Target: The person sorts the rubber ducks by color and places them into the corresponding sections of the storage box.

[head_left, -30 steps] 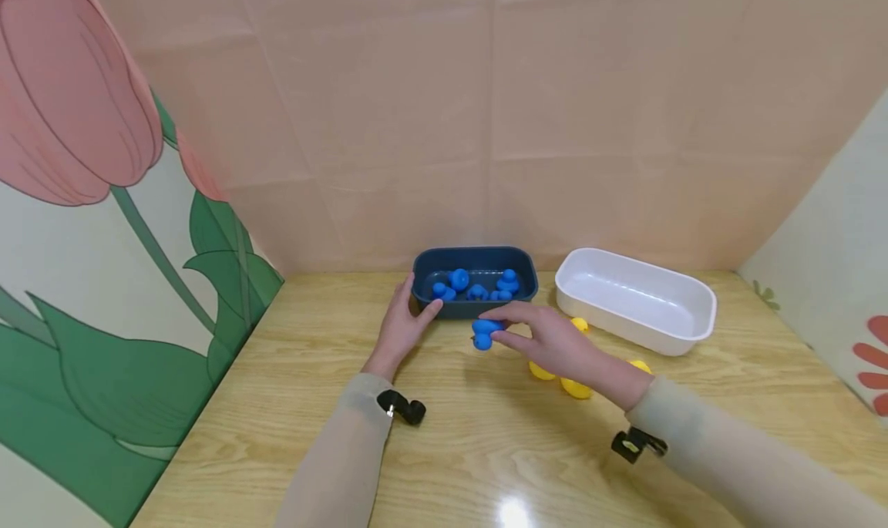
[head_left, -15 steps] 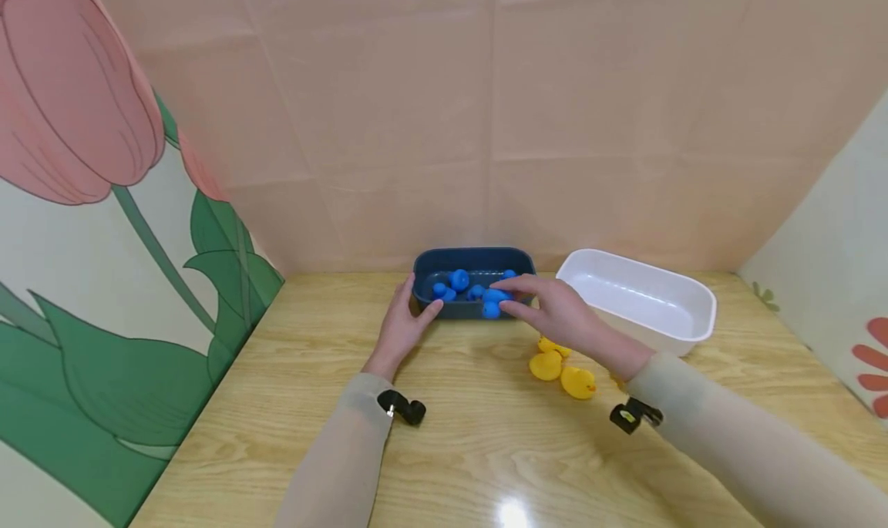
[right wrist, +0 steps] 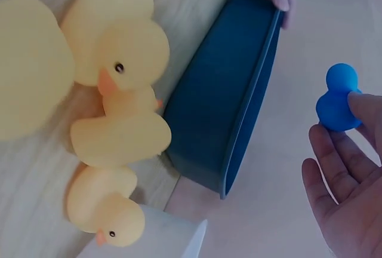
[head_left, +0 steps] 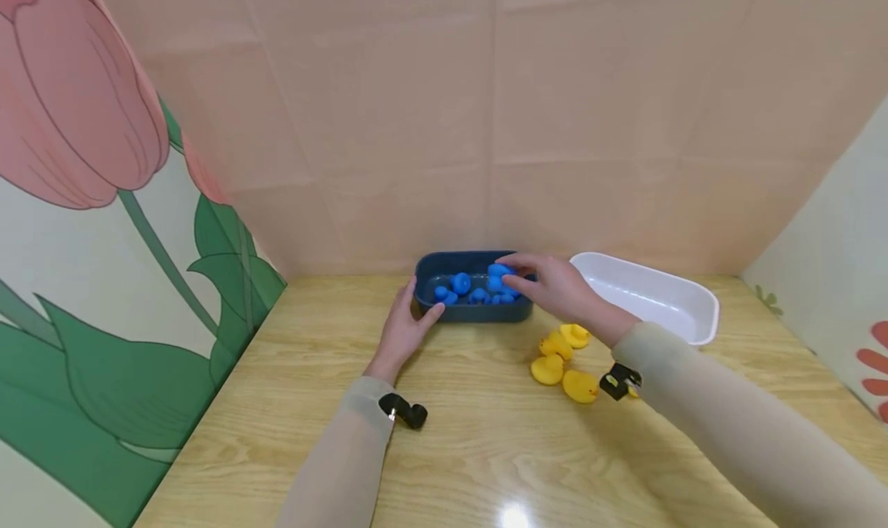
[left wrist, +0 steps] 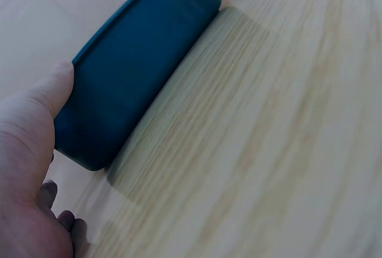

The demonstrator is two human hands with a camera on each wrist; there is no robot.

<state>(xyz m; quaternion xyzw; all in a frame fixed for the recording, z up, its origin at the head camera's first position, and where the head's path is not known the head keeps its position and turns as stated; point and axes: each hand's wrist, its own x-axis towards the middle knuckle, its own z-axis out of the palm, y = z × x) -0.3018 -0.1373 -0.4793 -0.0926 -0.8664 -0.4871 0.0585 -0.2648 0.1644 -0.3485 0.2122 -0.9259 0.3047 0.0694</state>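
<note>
My right hand point(head_left: 558, 285) pinches a blue toy duck point(right wrist: 341, 100) between thumb and fingers, over the right part of a dark blue tub point(head_left: 475, 312). Several blue ducks lie inside the tub, among them one blue duck point(head_left: 460, 283) towards its left. At the tub's left end, my left hand point(head_left: 402, 331) holds the corner, its thumb on the front and its fingers along the side. The left thumb point(left wrist: 57, 85) meets the tub wall in the left wrist view. The right hand partly hides the tub's right end.
Several yellow rubber ducks point(head_left: 548, 369) stand on the wooden table point(head_left: 458, 435), in front of and right of the tub. A white tub point(head_left: 645, 297) stands at the back right, partly behind my right forearm. A pink backdrop point(head_left: 361, 150) rises behind.
My right hand has carried the blue duck from in front of the tub, backward and up over its right part. More yellow ducks now show. My left hand has stayed at the tub.
</note>
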